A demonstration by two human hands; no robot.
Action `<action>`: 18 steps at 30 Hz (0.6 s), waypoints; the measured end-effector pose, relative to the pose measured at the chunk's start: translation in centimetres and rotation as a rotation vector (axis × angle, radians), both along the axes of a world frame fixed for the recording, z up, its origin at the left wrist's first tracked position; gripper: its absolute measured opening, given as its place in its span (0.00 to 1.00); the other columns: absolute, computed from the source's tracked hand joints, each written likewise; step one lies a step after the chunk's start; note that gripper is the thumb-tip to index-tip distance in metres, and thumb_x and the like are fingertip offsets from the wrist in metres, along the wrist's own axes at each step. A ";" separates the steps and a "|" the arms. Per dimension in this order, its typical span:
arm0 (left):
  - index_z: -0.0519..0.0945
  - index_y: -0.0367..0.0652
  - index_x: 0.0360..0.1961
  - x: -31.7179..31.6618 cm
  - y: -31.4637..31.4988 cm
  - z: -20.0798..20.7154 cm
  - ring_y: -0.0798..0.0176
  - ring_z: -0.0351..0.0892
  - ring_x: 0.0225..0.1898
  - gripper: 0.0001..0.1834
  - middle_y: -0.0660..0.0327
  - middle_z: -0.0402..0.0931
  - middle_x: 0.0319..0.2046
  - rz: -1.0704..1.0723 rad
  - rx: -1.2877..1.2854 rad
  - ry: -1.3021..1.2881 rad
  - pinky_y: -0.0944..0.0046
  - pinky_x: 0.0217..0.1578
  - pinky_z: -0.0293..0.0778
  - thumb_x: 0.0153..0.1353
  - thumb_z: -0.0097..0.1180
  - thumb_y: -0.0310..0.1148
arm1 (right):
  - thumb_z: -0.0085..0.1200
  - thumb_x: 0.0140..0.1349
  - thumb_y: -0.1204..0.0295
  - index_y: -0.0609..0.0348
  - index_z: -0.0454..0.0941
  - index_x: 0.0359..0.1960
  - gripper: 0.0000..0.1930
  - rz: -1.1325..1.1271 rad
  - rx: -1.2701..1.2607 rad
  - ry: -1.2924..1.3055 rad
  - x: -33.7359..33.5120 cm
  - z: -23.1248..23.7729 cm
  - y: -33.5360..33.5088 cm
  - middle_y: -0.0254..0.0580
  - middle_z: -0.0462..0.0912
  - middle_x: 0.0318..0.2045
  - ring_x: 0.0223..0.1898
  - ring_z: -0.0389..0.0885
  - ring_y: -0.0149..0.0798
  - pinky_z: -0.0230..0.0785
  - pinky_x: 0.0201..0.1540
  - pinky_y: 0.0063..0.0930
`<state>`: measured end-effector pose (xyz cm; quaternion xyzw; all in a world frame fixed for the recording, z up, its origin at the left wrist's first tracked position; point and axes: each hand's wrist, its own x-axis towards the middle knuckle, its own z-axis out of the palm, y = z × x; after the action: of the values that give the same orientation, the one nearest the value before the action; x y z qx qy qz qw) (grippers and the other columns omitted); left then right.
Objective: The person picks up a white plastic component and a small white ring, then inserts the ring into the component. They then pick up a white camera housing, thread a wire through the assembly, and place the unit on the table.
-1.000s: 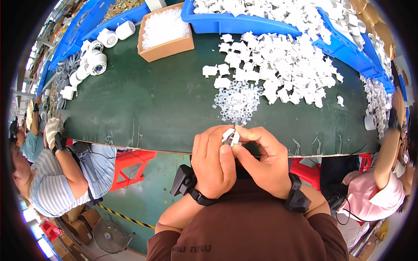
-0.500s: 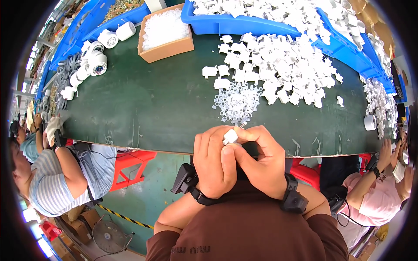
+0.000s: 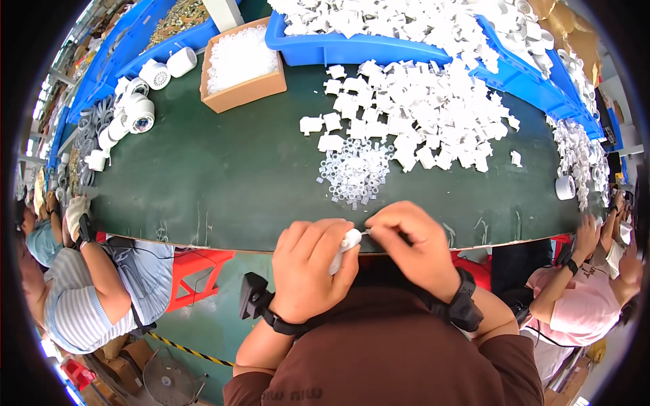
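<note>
My left hand (image 3: pixel 305 267) is closed round a small white plastic part (image 3: pixel 350 239), whose rounded end shows between thumb and forefinger. Just to its right, my right hand (image 3: pixel 420 247) pinches a thin, short pin-like piece (image 3: pixel 366 232), its tip pointing at the white part; it is too small to name exactly. Both hands are at the table's near edge. Beyond them lies a heap of small translucent rings (image 3: pixel 355 172). Behind the rings spreads a large pile of white plastic fittings (image 3: pixel 420 115).
A cardboard box (image 3: pixel 247 98) of translucent pieces and a blue bin (image 3: pixel 365 53) heaped with white parts stand at the back. White round housings (image 3: pixel 139 111) line the left side. A white ring-shaped part (image 3: pixel 565 187) sits far right. People work on both sides.
My hands have drawn apart slightly; the left has turned and moved left and down with the white part. The right hand has lowered a little. The whole view has shifted somewhat.
</note>
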<state>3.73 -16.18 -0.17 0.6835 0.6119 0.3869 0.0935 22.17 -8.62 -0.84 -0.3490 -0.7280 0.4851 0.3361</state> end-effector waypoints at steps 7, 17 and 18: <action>0.82 0.41 0.42 0.1 0.5 0.2 0.50 0.78 0.37 0.14 0.57 0.83 0.39 0.026 0.005 0.041 0.55 0.40 0.73 0.52 0.64 0.24 | 0.63 0.63 0.81 0.63 0.82 0.38 0.04 -0.274 0.074 -0.152 -0.6 -1.1 3.8 0.34 0.79 0.33 0.28 0.75 0.25 0.70 0.32 0.20; 0.82 0.41 0.42 0.2 0.5 0.2 0.50 0.77 0.37 0.14 0.58 0.83 0.39 0.027 0.000 0.020 0.56 0.41 0.73 0.52 0.64 0.25 | 0.63 0.63 0.80 0.62 0.82 0.37 0.03 -0.271 0.199 -0.229 -0.7 -1.6 4.2 0.37 0.80 0.32 0.27 0.76 0.28 0.68 0.30 0.23; 0.83 0.41 0.42 0.2 0.6 0.3 0.51 0.77 0.37 0.14 0.58 0.83 0.39 0.014 -0.007 0.032 0.55 0.41 0.73 0.52 0.65 0.25 | 0.62 0.64 0.79 0.61 0.81 0.37 0.03 -0.269 0.210 -0.233 -0.7 -1.6 4.1 0.37 0.81 0.32 0.28 0.76 0.27 0.68 0.31 0.23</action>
<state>3.92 -15.63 0.11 0.6850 0.6194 0.3745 0.0831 21.45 -4.49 -2.44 -0.4599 -0.7554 0.3133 0.3458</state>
